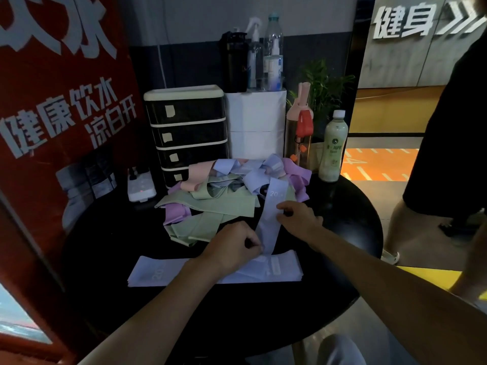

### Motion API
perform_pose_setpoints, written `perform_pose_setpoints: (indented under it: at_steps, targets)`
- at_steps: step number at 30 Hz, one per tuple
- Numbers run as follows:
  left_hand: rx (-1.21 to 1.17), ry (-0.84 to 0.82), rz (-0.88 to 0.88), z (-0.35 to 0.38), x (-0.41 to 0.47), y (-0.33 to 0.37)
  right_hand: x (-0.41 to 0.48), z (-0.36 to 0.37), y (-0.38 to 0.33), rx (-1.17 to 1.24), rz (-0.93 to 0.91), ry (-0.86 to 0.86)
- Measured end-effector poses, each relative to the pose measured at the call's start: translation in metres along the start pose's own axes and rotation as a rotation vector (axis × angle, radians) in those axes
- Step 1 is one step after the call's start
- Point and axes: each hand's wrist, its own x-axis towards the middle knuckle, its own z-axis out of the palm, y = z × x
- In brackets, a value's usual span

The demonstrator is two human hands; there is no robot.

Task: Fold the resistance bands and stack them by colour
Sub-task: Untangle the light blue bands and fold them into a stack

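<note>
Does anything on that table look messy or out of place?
Yes: the heap of bands at the back of the table is a tangle of green, purple, pink and pale blue mixed together. Only the pale blue stack near the front lies flat. The left hand and right hand pinch one blue band.

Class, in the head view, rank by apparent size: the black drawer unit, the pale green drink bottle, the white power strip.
Largest: black drawer unit. Then pale green drink bottle. Smallest: white power strip.
</note>
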Motion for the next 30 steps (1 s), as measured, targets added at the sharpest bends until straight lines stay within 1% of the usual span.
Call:
perform_pose_setpoints:
  at_steps: [3, 7, 10, 12, 15, 17, 20, 23, 25, 28, 30]
  targets:
    - [0.009, -0.016, 0.01, -0.002, 0.003, 0.0, 0.004, 0.004, -0.001, 0.127, -0.017, 0.032]
    - [0.01, 0.001, -0.013, -0.007, 0.004, 0.003, -0.002, 0.004, -0.008, 0.379, -0.124, 0.109]
    - [-0.015, 0.131, -0.011, -0.022, 0.008, 0.009, -0.011, -0.007, -0.025, 0.457, -0.222, 0.199]
    - [-0.009, 0.244, 0.049, -0.036, 0.012, 0.017, -0.017, -0.016, -0.037, 0.48, -0.305, 0.251]
    - [-0.042, 0.372, 0.131, -0.064, 0.018, 0.03, -0.026, -0.028, -0.055, 0.488, -0.402, 0.268]
    - [-0.073, 0.415, 0.183, -0.084, 0.019, 0.036, -0.032, -0.036, -0.066, 0.468, -0.49, 0.268]
    - [-0.028, 0.356, 0.214, -0.11, 0.019, 0.043, -0.043, -0.046, -0.08, 0.455, -0.611, 0.269]
    - [-0.02, 0.219, 0.207, -0.131, 0.016, 0.047, -0.053, -0.051, -0.091, 0.481, -0.66, 0.234]
    - [0.011, 0.16, 0.213, -0.138, 0.011, 0.048, -0.06, -0.053, -0.096, 0.517, -0.674, 0.202]
    - [-0.018, 0.146, 0.192, -0.139, 0.002, 0.05, -0.068, -0.054, -0.102, 0.552, -0.686, 0.16]
    - [-0.091, 0.149, 0.149, -0.138, -0.003, 0.05, -0.073, -0.055, -0.106, 0.572, -0.706, 0.129]
